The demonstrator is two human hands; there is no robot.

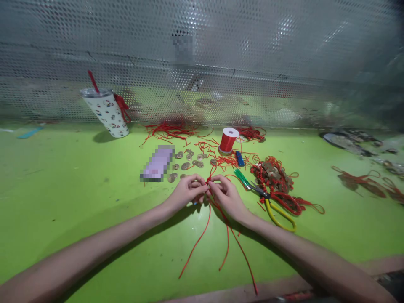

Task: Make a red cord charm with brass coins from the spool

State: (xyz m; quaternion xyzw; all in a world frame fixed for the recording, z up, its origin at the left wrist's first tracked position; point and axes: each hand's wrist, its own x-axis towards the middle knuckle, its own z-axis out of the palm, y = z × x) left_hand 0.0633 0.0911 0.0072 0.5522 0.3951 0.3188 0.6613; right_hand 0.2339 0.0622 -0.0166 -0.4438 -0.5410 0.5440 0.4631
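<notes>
At the middle of the green table, my left hand (193, 189) and my right hand (223, 192) meet, fingertips pinched on a small knotted part of a red cord (208, 181). A loop of the cord rises above the fingers, and several loose ends hang down toward the table's front edge. Just beyond my hands lie several round metal coins (185, 166). Right of my right hand are a green lighter (241, 179) and scissors (280, 215) with one yellow and one red handle, beside a pile of coins tied with red cord (273, 174).
Behind stand a red thread spool (227, 141) and a patterned tumbler (109, 111) with a straw. A blurred phone-like object (158, 163), a blue lighter (240, 158) and red cord scraps (172, 129) lie around. Perforated metal mesh (202, 97) closes off the back of the green table (104, 181).
</notes>
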